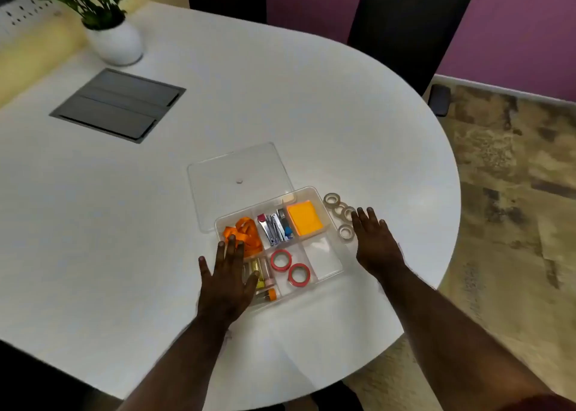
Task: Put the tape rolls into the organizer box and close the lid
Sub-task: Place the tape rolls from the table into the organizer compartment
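Observation:
A clear organizer box (327,267) lies open on the white table, its clear lid (218,186) flat on the table just behind it. Two red tape rolls (290,267) lie in a front middle compartment. Several beige tape rolls (332,199) sit on the table to the right of the box. My left hand (226,279) rests flat, fingers spread, over the box's left side. My right hand (374,239) hovers open beside the box, fingertips touching or just over the beige rolls; one roll (345,232) lies by its thumb side.
The box also holds an orange ribbon (246,233), nail clippers (274,226), an orange pad (304,217) and small tubes. A potted plant (112,36) and a grey cable hatch (118,105) are at the far left. The table edge curves close on the right. A dark chair (405,30) stands behind.

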Action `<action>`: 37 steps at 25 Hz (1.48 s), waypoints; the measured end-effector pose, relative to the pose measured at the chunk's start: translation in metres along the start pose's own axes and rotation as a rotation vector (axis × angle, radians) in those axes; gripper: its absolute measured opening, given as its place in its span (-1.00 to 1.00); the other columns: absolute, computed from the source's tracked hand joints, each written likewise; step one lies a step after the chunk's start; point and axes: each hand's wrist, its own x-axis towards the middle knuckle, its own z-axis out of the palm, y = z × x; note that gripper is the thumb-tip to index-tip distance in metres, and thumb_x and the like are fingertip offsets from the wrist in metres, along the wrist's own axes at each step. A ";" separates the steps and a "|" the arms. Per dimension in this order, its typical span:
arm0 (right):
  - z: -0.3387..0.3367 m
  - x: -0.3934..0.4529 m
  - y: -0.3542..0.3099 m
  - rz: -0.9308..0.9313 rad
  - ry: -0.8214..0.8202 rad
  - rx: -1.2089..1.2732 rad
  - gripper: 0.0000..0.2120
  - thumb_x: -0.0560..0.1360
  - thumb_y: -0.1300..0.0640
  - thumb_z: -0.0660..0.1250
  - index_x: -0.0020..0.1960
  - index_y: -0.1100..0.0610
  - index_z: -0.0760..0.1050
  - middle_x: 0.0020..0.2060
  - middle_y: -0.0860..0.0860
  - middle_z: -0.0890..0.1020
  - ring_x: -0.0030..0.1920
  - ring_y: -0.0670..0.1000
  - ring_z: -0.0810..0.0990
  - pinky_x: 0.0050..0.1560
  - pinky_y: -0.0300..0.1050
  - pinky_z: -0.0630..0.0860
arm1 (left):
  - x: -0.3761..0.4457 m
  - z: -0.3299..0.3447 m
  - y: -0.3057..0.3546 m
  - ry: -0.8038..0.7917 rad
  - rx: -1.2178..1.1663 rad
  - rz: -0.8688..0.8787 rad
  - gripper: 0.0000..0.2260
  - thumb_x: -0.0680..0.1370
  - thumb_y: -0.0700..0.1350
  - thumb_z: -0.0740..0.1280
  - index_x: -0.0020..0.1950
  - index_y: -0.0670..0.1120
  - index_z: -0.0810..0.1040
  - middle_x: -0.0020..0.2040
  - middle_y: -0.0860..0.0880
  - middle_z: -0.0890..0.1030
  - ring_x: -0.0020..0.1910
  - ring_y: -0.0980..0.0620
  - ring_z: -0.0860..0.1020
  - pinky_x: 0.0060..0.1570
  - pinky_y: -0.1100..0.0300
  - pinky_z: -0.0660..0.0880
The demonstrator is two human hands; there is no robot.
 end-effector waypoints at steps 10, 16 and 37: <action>0.036 0.040 0.014 -0.179 -0.025 0.036 -0.45 0.43 0.28 0.35 0.41 0.09 0.43 0.40 0.08 0.48 0.26 0.16 0.54 -0.02 0.02 0.55 | 0.021 0.043 -0.007 0.001 0.092 -0.122 -0.27 0.51 0.36 -0.19 0.58 -0.02 -0.07 0.58 -0.05 -0.10 0.57 -0.13 -0.09 0.48 -0.33 -0.08; 0.047 0.043 0.013 -0.252 0.113 -0.080 -0.56 0.19 0.34 0.56 0.06 0.15 0.67 0.06 0.15 0.71 -0.22 0.19 0.69 -0.42 -0.06 0.55 | 0.021 0.062 -0.008 -0.014 0.076 -0.191 -0.30 0.49 0.38 -0.25 0.54 0.06 -0.22 0.58 -0.02 -0.20 0.57 -0.09 -0.19 0.50 -0.31 -0.11; 0.039 0.046 -0.055 -0.263 -0.148 0.209 -0.47 0.48 0.13 0.44 0.38 0.11 0.32 0.25 0.08 0.54 0.06 0.12 0.64 -0.03 0.01 0.62 | 0.026 0.067 0.004 0.063 -0.012 -0.231 -0.27 0.53 0.33 -0.22 0.58 -0.06 0.01 0.61 -0.13 -0.01 0.59 -0.19 -0.09 0.49 -0.33 0.01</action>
